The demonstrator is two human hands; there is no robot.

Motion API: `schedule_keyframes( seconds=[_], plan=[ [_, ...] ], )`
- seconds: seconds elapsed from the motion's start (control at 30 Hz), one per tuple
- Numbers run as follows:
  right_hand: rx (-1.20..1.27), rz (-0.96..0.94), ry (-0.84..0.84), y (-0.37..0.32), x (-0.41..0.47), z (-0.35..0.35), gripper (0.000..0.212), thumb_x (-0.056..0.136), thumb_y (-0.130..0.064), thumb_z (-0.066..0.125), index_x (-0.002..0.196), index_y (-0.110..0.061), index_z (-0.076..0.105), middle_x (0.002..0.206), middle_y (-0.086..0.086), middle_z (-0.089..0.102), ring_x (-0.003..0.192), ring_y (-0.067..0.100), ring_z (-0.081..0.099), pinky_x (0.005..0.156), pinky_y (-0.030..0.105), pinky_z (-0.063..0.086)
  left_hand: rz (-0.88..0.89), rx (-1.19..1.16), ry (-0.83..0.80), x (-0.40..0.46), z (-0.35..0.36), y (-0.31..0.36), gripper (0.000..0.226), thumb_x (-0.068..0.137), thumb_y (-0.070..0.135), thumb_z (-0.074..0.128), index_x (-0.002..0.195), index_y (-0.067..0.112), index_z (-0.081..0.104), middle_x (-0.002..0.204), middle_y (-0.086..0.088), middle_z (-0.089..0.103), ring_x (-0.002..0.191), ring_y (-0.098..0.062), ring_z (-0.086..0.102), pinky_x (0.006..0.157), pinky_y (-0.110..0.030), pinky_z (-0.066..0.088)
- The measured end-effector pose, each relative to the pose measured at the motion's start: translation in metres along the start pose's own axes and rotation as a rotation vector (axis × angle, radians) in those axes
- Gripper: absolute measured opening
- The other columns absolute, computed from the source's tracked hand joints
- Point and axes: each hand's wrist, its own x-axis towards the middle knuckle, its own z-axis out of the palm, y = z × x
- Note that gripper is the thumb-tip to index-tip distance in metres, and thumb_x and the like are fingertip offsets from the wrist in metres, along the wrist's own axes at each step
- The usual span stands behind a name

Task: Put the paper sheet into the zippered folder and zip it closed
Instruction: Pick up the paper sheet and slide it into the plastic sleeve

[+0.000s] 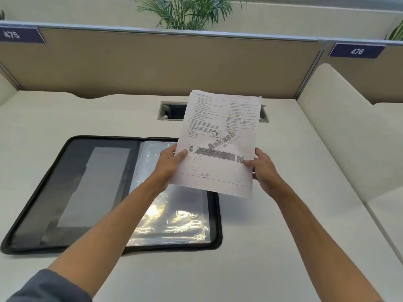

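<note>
Cubicle counter (65,114), off-white, with a tan partition (152,62) behind it carrying blue tags 475 (13,35) and 476 (357,51); palm fronds (187,12) show over the partition top. Zippered folder (28,214) lies open flat on the counter, black zip edge all round, dark inner cover with a grey pocket on its left half, glossy clear plastic sleeves (174,223) on its right half catching glare. Paper sheet (220,138) is off the counter, held in the air above the folder's far right corner, printed side to the camera, tilted slightly clockwise, top edge reaching over a grey cable cutout (172,111) set in the counter beyond the folder. Text columns up top, a grey banner with a QR code lower down, handwriting under it; looks like more than one leaf at the top edge, cannot tell for sure. Left hand (170,166) pinches the sheet's lower left edge, thumb on the printed face, fingers behind it. Right hand (263,166) pinches the lower right edge the same way, thumb tip beside the QR code. Both grips closed on the paper. Dark sleeve (43,288) visible on the left arm, nearer the camera than the folder. Cream side divider (338,127) stands right of the folder.
</note>
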Motion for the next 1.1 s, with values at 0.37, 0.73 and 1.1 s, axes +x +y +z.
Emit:
schedule_keyframes(
  seconds=[0.37, 0.73, 1.1],
  plan=[
    [0.028, -0.050, 0.002, 0.001, -0.005, 0.004, 0.042, 0.094, 0.004, 0.046, 0.130, -0.016, 0.052, 0.107, 0.002, 0.071, 0.082, 0.012, 0.068, 0.072, 0.028, 0.054, -0.032, -0.117, -0.091, 0.009, -0.011, 0.015, 0.025, 0.094, 0.012, 0.054, 0.115, 0.012, 0.066, 0.109, -0.008, 0.074, 0.098, -0.032, 0.069, 0.085, -0.044, 0.057],
    [0.071, -0.039, -0.183, 0.004, -0.018, 0.016, 0.044, 0.095, 0.002, 0.047, 0.129, -0.025, 0.054, 0.116, 0.004, 0.072, 0.095, 0.020, 0.068, 0.084, 0.038, 0.054, -0.011, -0.590, -0.205, 0.066, -0.027, 0.093, 0.049, 0.101, 0.040, 0.040, 0.144, 0.017, 0.044, 0.145, -0.020, 0.047, 0.129, -0.040, 0.049, 0.104, -0.057, 0.040],
    [0.091, -0.140, 0.030, 0.016, -0.027, -0.001, 0.036, 0.096, 0.001, 0.049, 0.122, -0.023, 0.054, 0.096, -0.005, 0.076, 0.079, 0.008, 0.071, 0.064, 0.023, 0.054, 0.002, -0.313, -0.316, 0.049, 0.005, 0.079, 0.046, 0.099, 0.033, 0.045, 0.133, 0.005, 0.055, 0.128, -0.016, 0.063, 0.115, -0.032, 0.062, 0.090, -0.043, 0.054]
  ],
)
